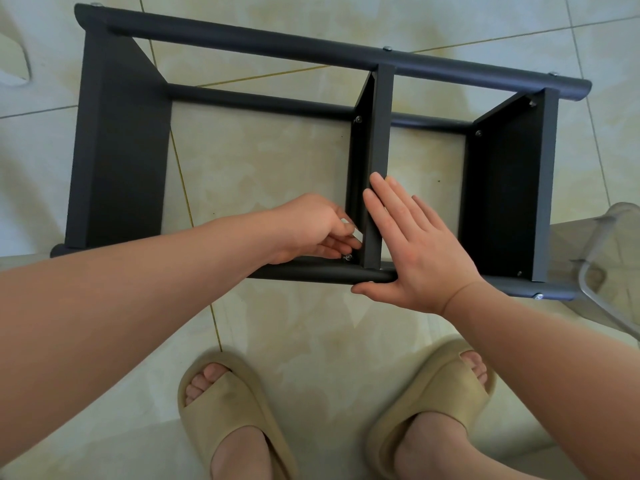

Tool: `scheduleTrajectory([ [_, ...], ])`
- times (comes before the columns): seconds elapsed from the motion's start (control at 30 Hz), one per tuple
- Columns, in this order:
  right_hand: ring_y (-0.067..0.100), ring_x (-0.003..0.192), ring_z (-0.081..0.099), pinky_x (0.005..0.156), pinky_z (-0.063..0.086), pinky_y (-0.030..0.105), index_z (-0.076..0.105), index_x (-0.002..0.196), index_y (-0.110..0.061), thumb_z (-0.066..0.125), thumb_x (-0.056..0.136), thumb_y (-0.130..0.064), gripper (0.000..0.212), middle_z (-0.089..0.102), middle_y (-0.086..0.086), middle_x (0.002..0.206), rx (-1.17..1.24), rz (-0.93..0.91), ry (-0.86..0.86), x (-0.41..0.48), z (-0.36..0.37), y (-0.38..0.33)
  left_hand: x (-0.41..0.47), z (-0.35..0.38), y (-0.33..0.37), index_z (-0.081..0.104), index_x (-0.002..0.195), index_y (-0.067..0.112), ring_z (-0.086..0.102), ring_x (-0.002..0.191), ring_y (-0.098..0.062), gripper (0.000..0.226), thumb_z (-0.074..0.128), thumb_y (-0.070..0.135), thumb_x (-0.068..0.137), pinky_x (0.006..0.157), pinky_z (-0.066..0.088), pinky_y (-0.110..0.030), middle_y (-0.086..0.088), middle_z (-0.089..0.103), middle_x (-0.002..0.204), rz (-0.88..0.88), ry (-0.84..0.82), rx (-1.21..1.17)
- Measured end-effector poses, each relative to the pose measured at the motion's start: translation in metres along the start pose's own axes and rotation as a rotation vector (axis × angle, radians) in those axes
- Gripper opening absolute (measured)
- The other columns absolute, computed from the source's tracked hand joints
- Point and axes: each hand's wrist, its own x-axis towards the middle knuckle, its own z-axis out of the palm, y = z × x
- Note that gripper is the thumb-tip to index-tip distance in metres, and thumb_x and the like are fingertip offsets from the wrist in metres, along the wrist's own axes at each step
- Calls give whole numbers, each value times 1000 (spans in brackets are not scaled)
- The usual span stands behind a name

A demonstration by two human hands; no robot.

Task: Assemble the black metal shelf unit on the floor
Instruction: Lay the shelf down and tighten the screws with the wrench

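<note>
Black metal shelf unit [117,150] lies on its side on the tiled floor [311,323], just ahead of the person's feet. Three flat panels stand on edge in it: one at the left end, a middle panel [377,133] and one at the right end. I can count three round tubes joining them: two on the far side, one above the other, and a near tube [311,271] close to the feet.

The left hand [311,226] reaches in beside the middle panel, where it meets the near tube. Its grip is narrow: the fingers are curled and pinch a small white piece [355,233] against the panel, just above a silvery nut [348,257]. What the piece is I cannot tell.

The right hand [415,251] has a wide, flat grip and holds nothing. Its straight fingers lie along the middle panel's right face, its palm rests over the near tube and its thumb stretches under that tube.

Three screw heads show along the far upper tube. Two beige slippers [225,410] are on the feet, and one clear plastic thing [616,265] stands at the right edge, beside the unit's right end.
</note>
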Motion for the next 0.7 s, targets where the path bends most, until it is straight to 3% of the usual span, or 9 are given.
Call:
scheduleTrajectory([
  [0.27,26,157,3,122,25,55,13,161,-7,47,82,-82,114,2,7,170,-5,-1,1,0,1,0,-3,-8,-3,63,88,10,69,74,-12,17,53,3,99,76,57,-25,-3,76,80,8,-47,95],
  [0.7,26,157,3,121,26,56,15,161,-6,47,82,-82,114,4,9,170,-2,1,4,0,1,0,-5,-14,-4,65,87,11,69,70,-7,18,56,0,97,68,56,-19,1,74,78,87,-88,356],
])
